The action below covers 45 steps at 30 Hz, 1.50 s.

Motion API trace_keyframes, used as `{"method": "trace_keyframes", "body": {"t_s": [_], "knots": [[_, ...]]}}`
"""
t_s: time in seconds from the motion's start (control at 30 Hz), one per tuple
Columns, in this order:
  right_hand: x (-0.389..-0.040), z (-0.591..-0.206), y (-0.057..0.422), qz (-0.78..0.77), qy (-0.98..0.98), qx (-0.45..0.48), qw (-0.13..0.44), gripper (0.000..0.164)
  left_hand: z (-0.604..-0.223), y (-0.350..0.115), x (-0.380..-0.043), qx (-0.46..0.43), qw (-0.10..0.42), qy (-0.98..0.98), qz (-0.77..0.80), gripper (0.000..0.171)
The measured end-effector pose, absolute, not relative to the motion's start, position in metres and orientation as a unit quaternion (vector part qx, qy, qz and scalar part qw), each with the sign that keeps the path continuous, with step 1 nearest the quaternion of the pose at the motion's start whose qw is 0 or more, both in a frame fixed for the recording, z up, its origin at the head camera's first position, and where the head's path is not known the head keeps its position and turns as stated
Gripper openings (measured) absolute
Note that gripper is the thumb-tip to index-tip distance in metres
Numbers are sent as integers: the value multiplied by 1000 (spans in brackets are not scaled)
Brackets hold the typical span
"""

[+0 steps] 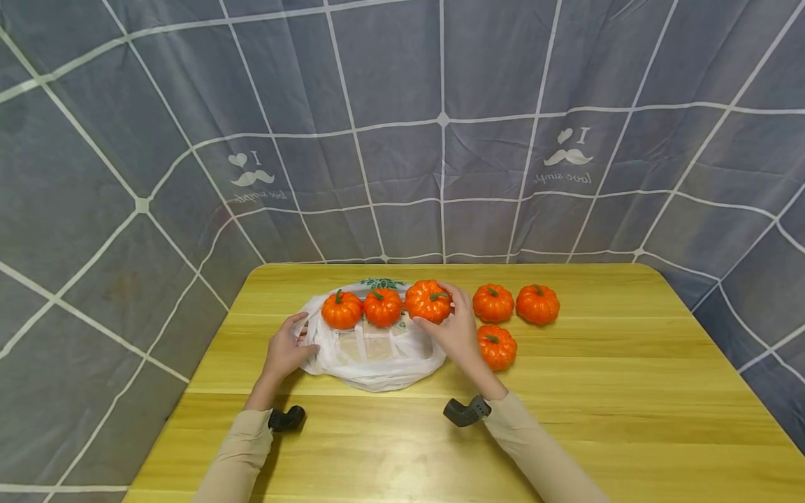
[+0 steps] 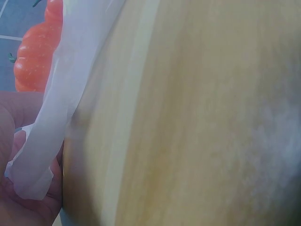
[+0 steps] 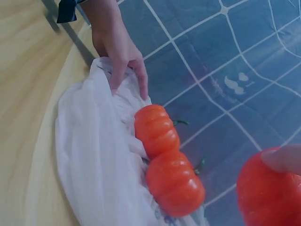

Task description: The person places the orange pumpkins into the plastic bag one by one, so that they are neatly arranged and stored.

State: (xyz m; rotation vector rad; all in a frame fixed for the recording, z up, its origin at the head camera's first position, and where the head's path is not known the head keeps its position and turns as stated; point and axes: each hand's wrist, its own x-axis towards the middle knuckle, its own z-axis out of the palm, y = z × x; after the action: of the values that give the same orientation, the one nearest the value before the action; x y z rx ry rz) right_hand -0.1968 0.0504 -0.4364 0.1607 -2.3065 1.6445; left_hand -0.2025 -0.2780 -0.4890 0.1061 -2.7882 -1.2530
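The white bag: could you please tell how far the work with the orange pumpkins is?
If the pumpkins are being bagged, about one third looks done: two pumpkins sit on or in the white bag, whose edge the left hand holds. In hand: the right hand grips a third pumpkin at the bag. Left: three more pumpkins on the table.

The bag (image 1: pixel 377 381) lies on the worktop (image 1: pixel 629 391), the left hand (image 1: pixel 286 349) at its left edge. Along its far side, left to right, are the first pumpkin (image 1: pixel 342 311), second pumpkin (image 1: pixel 383 308) and, in the right hand (image 1: pixel 459 330), third pumpkin (image 1: pixel 425 302). Right of the bag, the fourth pumpkin (image 1: pixel 493 304) lies left of the fifth pumpkin (image 1: pixel 537 305); the sixth pumpkin (image 1: pixel 497 348) lies in front of the fourth. The curtain (image 1: pixel 402 161) hangs behind the worktop.
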Motion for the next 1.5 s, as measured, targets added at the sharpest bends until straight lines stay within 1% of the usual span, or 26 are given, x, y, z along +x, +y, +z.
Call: {"method": "trace_keyframes", "body": {"t_s": [0.27, 0.53, 0.7, 1.03, 1.3, 1.5], "knots": [[-214, -437, 34, 579, -800, 42, 155, 72, -486, -278, -203, 30, 49, -913, -403, 70], [-225, -451, 29, 570, -807, 14, 155, 72, -487, -276, -204, 24, 57, -916, -396, 70], [-229, -460, 27, 557, -817, -6, 148, 72, -489, -275, -204, 29, 49, -915, -400, 70], [-235, -473, 28, 554, -821, -36, 135, 71, -493, -275, -202, 27, 53, -915, -398, 70], [-237, -478, 28, 548, -824, -46, 135, 71, -492, -275, -200, 29, 53, -915, -398, 70], [-238, -480, 27, 534, -835, -61, 122, 72, -491, -277, -199, 29, 59, -918, -392, 69]]}}
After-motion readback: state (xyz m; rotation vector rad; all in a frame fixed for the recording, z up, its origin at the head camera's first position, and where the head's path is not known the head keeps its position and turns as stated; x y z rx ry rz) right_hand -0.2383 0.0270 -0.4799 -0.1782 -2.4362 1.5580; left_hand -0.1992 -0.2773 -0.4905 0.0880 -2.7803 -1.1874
